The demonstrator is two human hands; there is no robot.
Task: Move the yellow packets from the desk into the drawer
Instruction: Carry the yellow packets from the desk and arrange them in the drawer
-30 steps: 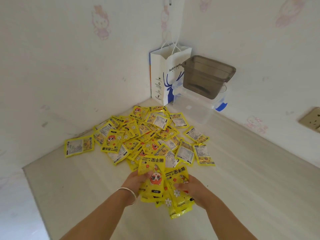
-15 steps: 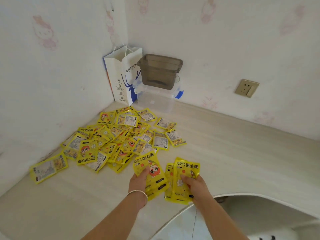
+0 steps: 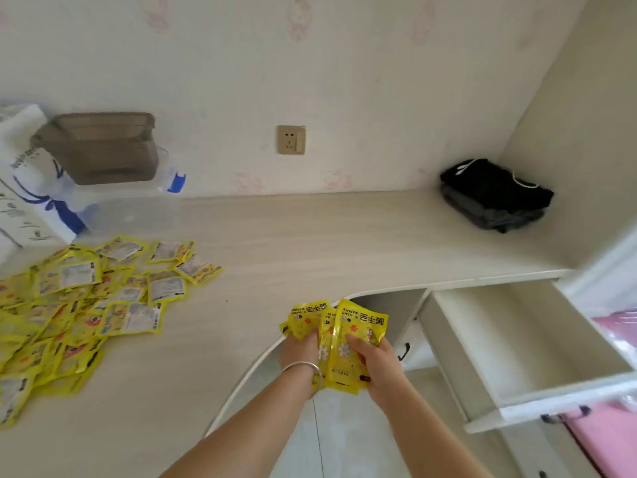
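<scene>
Both hands were clamped on one bunch of yellow packets [image 3: 339,339], the left hand [image 3: 299,350] gripping the near side with a bangle on its wrist, the right hand [image 3: 377,360] curled round the other, and they held the bunch in the air just past the curved front edge of the desk [image 3: 310,243]. The drawer [image 3: 517,339] stood pulled out to the right, below the desktop, and what I could see of its inside held no packets, so I judged the job barely started: this looked like one of the first loads. A large heap of yellow packets [image 3: 86,305] lay spread over the left of the desk, running out of sight at the frame's edge, so many trips seemed left. The way across looked open, with only air between the bunch and the drawer's near wall, though the load would have to go over that wall and stay under the desktop's lip. A black bag [image 3: 493,194] sat in the far right corner, well apart from the route.
</scene>
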